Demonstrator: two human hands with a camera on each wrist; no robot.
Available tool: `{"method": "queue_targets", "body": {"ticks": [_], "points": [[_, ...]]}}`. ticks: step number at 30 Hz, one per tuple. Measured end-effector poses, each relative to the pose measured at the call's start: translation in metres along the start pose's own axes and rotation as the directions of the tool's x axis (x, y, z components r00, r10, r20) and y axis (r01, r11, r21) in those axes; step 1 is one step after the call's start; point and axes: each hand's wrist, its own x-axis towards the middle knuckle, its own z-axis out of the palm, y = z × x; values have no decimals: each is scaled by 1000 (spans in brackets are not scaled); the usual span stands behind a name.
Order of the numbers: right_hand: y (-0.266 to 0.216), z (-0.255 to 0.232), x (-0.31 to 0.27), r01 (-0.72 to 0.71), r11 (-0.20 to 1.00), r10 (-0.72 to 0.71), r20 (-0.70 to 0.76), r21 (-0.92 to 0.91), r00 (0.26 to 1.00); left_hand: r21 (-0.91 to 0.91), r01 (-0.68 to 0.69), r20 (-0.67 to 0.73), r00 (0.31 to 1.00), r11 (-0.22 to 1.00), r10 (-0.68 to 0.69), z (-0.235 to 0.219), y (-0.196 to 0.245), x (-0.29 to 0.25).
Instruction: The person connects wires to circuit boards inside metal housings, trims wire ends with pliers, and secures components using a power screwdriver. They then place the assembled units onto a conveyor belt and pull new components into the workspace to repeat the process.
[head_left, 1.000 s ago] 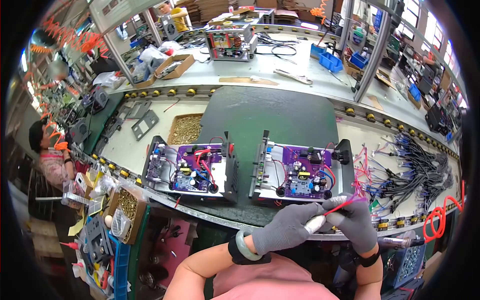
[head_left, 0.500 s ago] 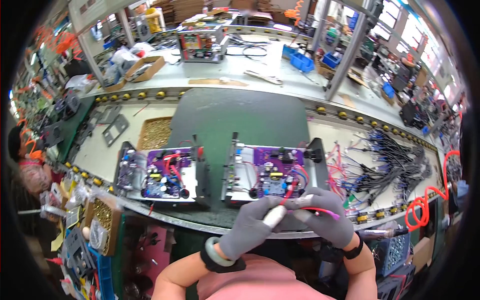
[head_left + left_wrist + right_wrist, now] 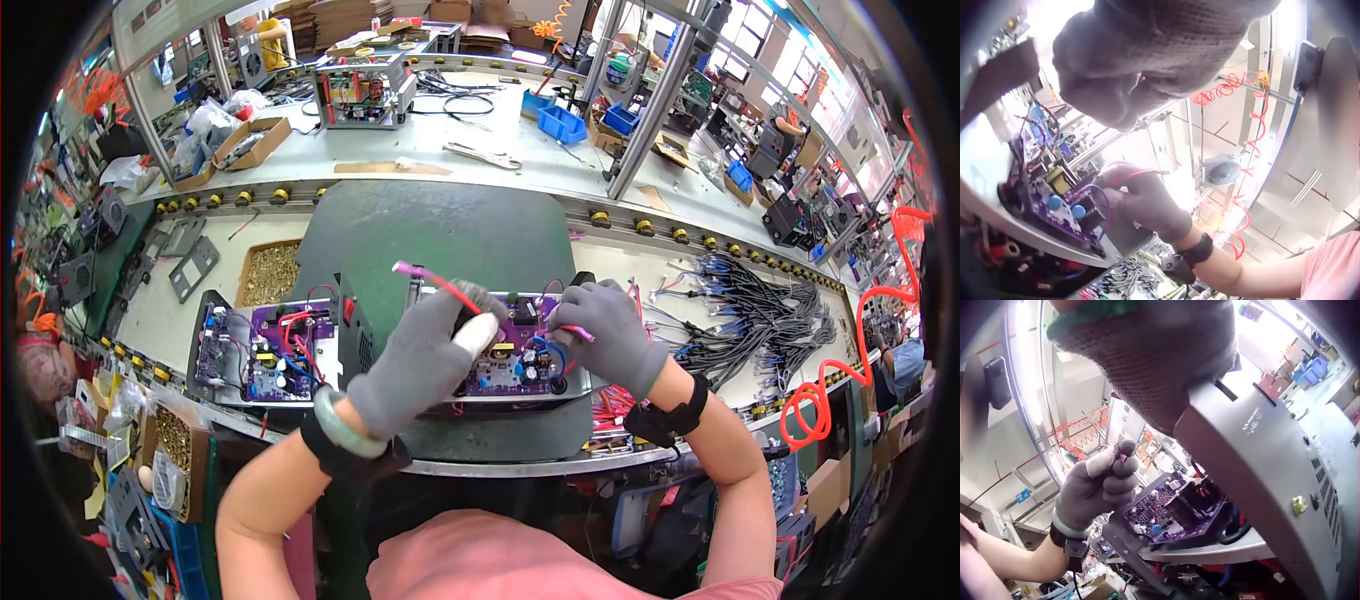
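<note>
Factory counter is carrying the work. Left hand is pinching a red wire; right hand is pinching its other end over the nearer of two purple boards. Green mat beyond is lying open.

Two open metal chassis with purple circuit boards sit side by side on the dark green mat on the counter: the left chassis lies clear, and the right chassis lies under both hands. A cardboard tray of brass screws lies behind the left chassis. A heap of black wire harnesses lies right of the right chassis.
</note>
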Motion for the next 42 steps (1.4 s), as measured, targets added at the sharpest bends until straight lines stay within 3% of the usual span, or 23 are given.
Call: {"method": "queue_targets", "body": {"ticks": [2,3,5,7,10,13,18,21,24,27,29,30,32,35,42], "points": [[1,-1,-1,25,999,-25,8,-48,1000,173,-104,149,986,979,78,-2,-2,17],[0,-1,-2,27,998,-26,10,-48,1000,171,-103,148,986,980,78,0,-6,26],[-2,-2,0,112,993,-108,-78,44,991,398,-170,224,971,902,84,7,-16,43],[0,2,-1,85,992,-77,-85,90,993,396,-156,232,970,905,65,14,-21,52],[2,3,1,71,986,-59,-84,150,995,623,-70,316,934,780,-169,24,-16,60],[4,7,0,64,979,-48,-88,192,995,701,-119,354,914,703,-197,26,-7,62],[3,11,-2,52,964,-6,-173,262,985,705,-106,345,915,701,-208,21,-14,60],[3,6,-2,19,960,3,-77,280,997,692,-133,357,917,709,-177,20,-18,61],[1,0,3,92,978,-83,-51,188,995,670,-108,341,924,735,-175,23,-11,59],[1,-3,6,144,985,-149,54,93,987,711,-25,312,907,703,-283,25,-6,58],[0,-1,9,186,972,-178,64,-142,982,763,-99,294,933,639,-207,27,-9,55],[-5,-3,10,185,972,-178,60,-144,982,765,-101,293,934,636,-205,27,-8,55],[-16,-9,11,195,915,-164,117,-352,979,770,-79,289,928,633,-236,27,-7,55],[-19,-9,11,240,925,-211,125,-295,969,719,-54,287,931,693,-226,28,-11,56],[-2,1,19,279,946,-249,179,-167,952,741,-117,321,927,661,-195,28,-21,54]]}}
